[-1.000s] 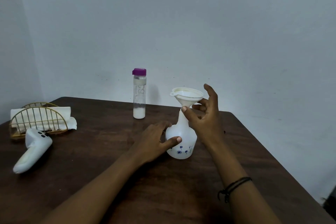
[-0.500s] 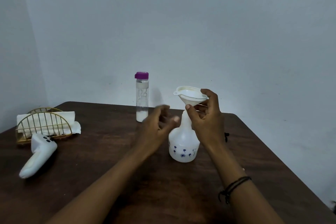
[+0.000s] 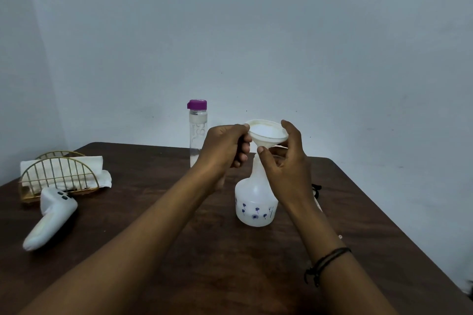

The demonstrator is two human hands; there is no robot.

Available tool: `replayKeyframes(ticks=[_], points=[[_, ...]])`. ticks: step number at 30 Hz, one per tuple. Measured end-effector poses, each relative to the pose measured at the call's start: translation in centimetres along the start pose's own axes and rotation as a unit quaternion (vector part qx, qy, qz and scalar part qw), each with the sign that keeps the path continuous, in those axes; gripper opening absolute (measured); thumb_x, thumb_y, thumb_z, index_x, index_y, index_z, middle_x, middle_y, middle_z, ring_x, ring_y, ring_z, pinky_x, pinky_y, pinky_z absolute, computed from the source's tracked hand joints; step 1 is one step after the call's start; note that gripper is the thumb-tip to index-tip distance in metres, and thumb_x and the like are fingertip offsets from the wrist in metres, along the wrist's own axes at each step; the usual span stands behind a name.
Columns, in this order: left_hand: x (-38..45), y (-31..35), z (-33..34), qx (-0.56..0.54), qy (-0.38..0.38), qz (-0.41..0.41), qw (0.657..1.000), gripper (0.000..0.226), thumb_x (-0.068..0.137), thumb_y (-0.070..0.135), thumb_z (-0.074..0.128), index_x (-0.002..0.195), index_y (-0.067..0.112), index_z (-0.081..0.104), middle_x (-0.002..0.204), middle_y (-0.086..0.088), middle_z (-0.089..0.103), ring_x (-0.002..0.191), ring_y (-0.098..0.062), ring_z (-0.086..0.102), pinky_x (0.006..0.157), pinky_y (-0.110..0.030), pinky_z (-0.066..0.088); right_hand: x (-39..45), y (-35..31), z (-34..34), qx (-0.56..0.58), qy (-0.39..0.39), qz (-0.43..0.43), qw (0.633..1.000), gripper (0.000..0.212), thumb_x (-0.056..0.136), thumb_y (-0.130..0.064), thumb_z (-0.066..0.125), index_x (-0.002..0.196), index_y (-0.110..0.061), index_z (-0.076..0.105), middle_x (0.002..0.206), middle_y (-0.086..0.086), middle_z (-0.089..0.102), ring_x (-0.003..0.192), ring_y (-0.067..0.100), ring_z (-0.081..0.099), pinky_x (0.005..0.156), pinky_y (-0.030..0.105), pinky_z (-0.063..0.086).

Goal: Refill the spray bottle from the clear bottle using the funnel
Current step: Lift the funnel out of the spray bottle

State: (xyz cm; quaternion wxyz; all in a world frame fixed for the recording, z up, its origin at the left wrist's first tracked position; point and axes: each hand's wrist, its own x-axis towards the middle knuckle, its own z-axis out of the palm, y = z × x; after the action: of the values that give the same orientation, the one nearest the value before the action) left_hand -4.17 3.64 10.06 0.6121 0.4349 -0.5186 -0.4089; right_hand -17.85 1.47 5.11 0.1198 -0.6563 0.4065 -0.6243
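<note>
A white spray bottle body (image 3: pixel 256 202) with small blue flower prints stands uncapped at the middle of the dark wooden table (image 3: pixel 230 263). A white funnel (image 3: pixel 267 134) sits in its neck. My right hand (image 3: pixel 286 163) holds the funnel, thumb under the bowl and fingers at the far rim. My left hand (image 3: pixel 225 147) grips the funnel's left rim. Behind them stands the clear bottle (image 3: pixel 197 133) with a purple cap, upright, with a little white content at its bottom.
A white spray trigger head (image 3: pixel 51 217) lies on the table at the left. Behind it is a gold wire napkin holder (image 3: pixel 57 175) with white napkins. A small dark object (image 3: pixel 316 189) lies just right of my right wrist. The table's right edge runs diagonally.
My left hand left the spray bottle's body, rose and took hold of the funnel's left rim. My right hand stayed on the funnel.
</note>
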Motion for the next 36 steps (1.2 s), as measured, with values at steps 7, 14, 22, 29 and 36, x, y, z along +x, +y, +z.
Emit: replayKeyframes(ticks=[7, 14, 22, 29, 36], points=[[1.9, 2.0, 0.5, -0.192, 0.003, -0.042, 0.981, 0.031, 0.094, 0.021, 0.053, 0.064, 0.015, 0.054, 0.053, 0.003, 0.049, 0.042, -0.009, 0.04, 0.039, -0.018, 0.03, -0.7, -0.5, 0.1, 0.054, 0.01, 0.052, 0.997, 0.088, 0.088, -0.027, 0.07, 0.153, -0.034, 0.012, 0.124, -0.004, 0.054, 0.102, 0.009, 0.063, 0.072, 0.004, 0.047], [5.8, 1.2, -0.3, -0.248, 0.049, -0.062, 0.966, 0.031, 0.097, 0.021, 0.051, 0.067, 0.013, 0.055, 0.057, 0.002, 0.048, 0.045, -0.009, 0.041, 0.043, -0.017, 0.031, -2.0, -0.3, 0.7, 0.038, -0.02, 0.069, 0.997, 0.085, 0.09, -0.028, 0.067, 0.153, -0.035, 0.009, 0.139, -0.003, 0.043, 0.121, 0.014, 0.05, 0.088, 0.021, 0.046], [10.6, -7.8, -0.9, -0.185, 0.111, -0.131, 0.968, 0.028, 0.1, 0.02, 0.054, 0.084, 0.001, 0.064, 0.074, -0.011, 0.069, 0.063, -0.016, 0.064, 0.058, -0.023, 0.058, -2.4, 0.0, 1.3, -0.006, -0.05, 0.086, 0.995, 0.089, 0.088, -0.027, 0.064, 0.152, -0.037, 0.003, 0.148, 0.0, 0.038, 0.134, 0.015, 0.042, 0.106, 0.045, 0.044], [13.6, -11.2, -1.4, -0.253, 0.154, -0.194, 0.935, 0.033, 0.103, 0.019, 0.047, 0.076, 0.002, 0.057, 0.071, -0.011, 0.066, 0.061, -0.014, 0.061, 0.054, -0.021, 0.056, -2.6, 0.4, 2.0, -0.062, -0.064, 0.099, 0.991, 0.094, 0.085, -0.039, 0.063, 0.151, -0.04, -0.004, 0.153, 0.002, 0.035, 0.137, 0.019, 0.04, 0.107, 0.046, 0.042], [15.8, -13.4, -2.1, -0.296, 0.199, -0.253, 0.899, 0.03, 0.099, 0.009, 0.045, 0.072, 0.002, 0.054, 0.053, -0.009, 0.065, 0.042, -0.012, 0.06, 0.036, -0.017, 0.047, -2.5, 0.3, 1.9, -0.078, -0.079, 0.104, 0.988, 0.094, 0.086, -0.047, 0.061, 0.151, -0.039, -0.008, 0.157, 0.001, 0.027, 0.14, 0.019, 0.034, 0.11, 0.046, 0.039]])
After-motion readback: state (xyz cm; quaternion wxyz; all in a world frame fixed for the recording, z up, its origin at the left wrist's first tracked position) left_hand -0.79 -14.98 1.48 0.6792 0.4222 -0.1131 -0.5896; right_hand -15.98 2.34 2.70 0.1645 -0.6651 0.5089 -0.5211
